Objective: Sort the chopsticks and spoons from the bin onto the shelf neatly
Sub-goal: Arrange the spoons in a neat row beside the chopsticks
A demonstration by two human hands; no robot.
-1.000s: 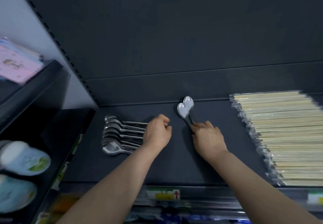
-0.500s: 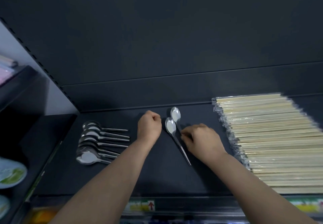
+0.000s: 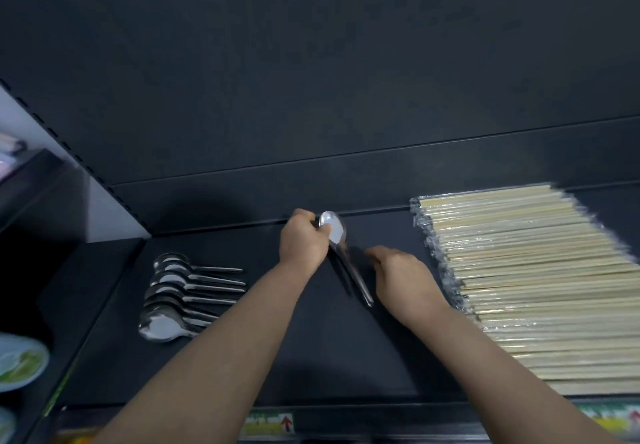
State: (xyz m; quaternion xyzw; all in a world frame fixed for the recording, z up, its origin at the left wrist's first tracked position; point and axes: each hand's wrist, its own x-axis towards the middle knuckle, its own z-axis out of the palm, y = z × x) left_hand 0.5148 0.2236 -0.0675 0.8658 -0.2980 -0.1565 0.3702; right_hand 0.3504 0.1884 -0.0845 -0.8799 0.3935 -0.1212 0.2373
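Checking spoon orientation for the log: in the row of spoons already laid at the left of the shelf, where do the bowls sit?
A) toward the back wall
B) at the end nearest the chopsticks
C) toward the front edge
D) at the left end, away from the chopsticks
D: in the row of spoons the bowls are at the left end and the handles point right, toward the chopsticks.

The shelf [image 3: 329,357] is a dull, dark blue-grey, and its back panel [image 3: 311,79] the same. The spoons [image 3: 180,291] at the left are shiny silver with white glare, like the spoon [image 3: 334,232] in my left grip [image 3: 301,246]. The chopsticks [image 3: 536,287] are pale cream-yellow under clear, glinting wrap [image 3: 424,232]. The label [image 3: 268,424] is yellow-green and white with a red arrow. The plate [image 3: 20,360] is pale blue with green.
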